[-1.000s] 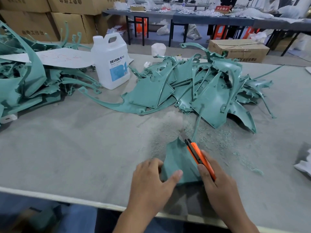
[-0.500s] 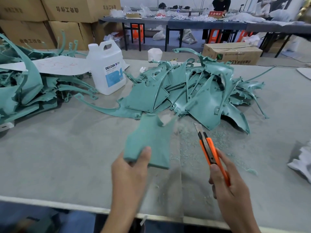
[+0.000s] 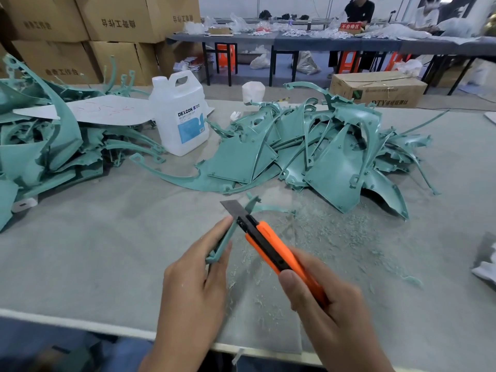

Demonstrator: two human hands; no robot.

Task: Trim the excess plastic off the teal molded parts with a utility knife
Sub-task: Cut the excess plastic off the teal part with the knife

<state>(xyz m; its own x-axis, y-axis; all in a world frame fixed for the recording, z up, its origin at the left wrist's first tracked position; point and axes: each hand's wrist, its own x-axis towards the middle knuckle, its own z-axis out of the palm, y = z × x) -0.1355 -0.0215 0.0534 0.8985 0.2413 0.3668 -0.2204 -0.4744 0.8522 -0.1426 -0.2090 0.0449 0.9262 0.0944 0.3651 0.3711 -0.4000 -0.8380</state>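
One part [image 3: 223, 243] edge-on, left hand [image 3: 193, 288]; knife [image 3: 271, 245], right hand [image 3: 331, 315].

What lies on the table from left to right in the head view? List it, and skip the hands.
Left teal pile → jug → right teal pile → white cloth at the right edge.

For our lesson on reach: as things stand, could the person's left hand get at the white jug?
Probably not at once: the left hand grips a teal part, so it is busy. Only a flat teal strip lies between it and the jug, which stands well back.
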